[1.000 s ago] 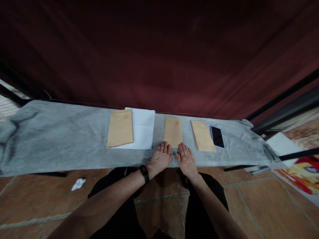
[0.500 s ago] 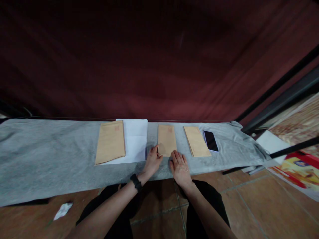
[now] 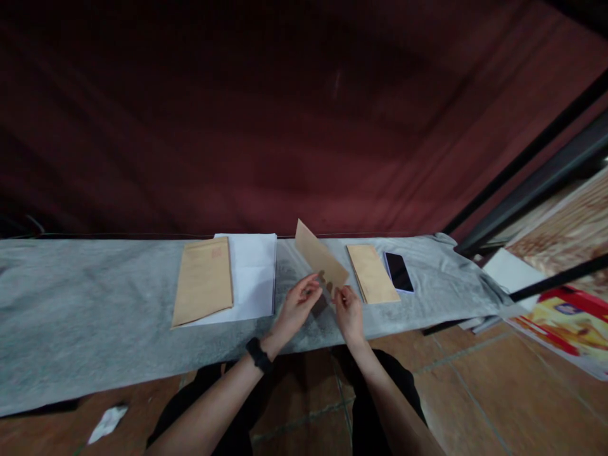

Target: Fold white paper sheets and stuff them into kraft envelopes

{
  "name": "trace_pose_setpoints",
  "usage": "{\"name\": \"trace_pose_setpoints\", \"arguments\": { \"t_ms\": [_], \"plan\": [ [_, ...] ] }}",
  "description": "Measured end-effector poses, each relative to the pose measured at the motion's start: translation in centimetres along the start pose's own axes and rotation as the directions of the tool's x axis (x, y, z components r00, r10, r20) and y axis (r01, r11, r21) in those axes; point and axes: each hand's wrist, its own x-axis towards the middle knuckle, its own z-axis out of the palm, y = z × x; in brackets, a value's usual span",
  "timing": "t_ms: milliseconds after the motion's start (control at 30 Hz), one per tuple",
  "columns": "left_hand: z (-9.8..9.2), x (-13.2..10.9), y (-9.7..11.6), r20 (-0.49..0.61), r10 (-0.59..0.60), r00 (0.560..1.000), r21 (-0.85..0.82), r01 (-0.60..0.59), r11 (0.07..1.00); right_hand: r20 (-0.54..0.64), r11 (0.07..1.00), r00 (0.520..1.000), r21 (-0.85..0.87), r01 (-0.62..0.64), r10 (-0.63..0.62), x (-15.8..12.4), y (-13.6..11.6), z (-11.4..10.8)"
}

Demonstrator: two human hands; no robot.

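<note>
A brown envelope (image 3: 319, 253) is lifted and tilted above the grey cloth, between and in front of my hands. My right hand (image 3: 348, 307) is closed on its near right corner. Beside its lower left edge is my left hand (image 3: 298, 304), fingers curled but apart, with a dark watch on the wrist. To the left, a larger brown envelope (image 3: 205, 278) overlaps white paper sheets (image 3: 254, 272). Another small stack of brown envelopes (image 3: 374, 273) lies right of my right hand.
A phone (image 3: 399, 272) lies at the right on the long, cloth-covered surface (image 3: 109, 304). Behind it hangs a dark red curtain (image 3: 285, 158). Black bars and a red-yellow printed box (image 3: 570, 323) stand right. Crumpled white paper (image 3: 108, 424) is on the tiled floor.
The middle envelope has risen off the cloth and turned. My right hand has closed on its corner, and my left hand has come off its left edge. The view has shifted slightly.
</note>
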Motion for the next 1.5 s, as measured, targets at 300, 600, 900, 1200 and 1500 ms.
{"name": "trace_pose_setpoints", "arguments": {
  "t_ms": [300, 600, 900, 1200, 1500],
  "plan": [
    [0.6, 0.7, -3.4, 0.028, -0.213, 0.977, -0.115, 0.215, 0.97, 0.288, 0.517, 0.895, 0.738, -0.434, 0.34, -2.3, 0.6, 2.4],
    [0.3, 2.1, -4.3, -0.016, -0.227, 0.974, 0.121, 0.228, 0.966, 0.568, 0.367, 0.767, 0.674, -0.642, 0.298, -2.3, -0.2, 0.6],
    [-1.6, 2.6, -4.2, -0.002, -0.21, 0.978, 0.49, 0.184, 0.852, 0.28, 0.983, 0.96, 0.174, -0.059, 0.008, -1.2, 1.1, -0.6],
    [-1.2, 2.2, -3.0, 0.165, 0.161, 0.973, 0.751, -0.23, 0.62, 0.458, 0.79, 0.847, -0.399, 0.466, -0.269, -2.8, 1.8, 0.3],
    [-0.1, 6.3, -5.7, 0.459, 0.018, 0.888, 0.826, -0.434, 0.359, 0.443, 0.774, 0.844, -0.402, 0.489, -0.303, -2.7, 2.5, 0.3]
  ]
}}
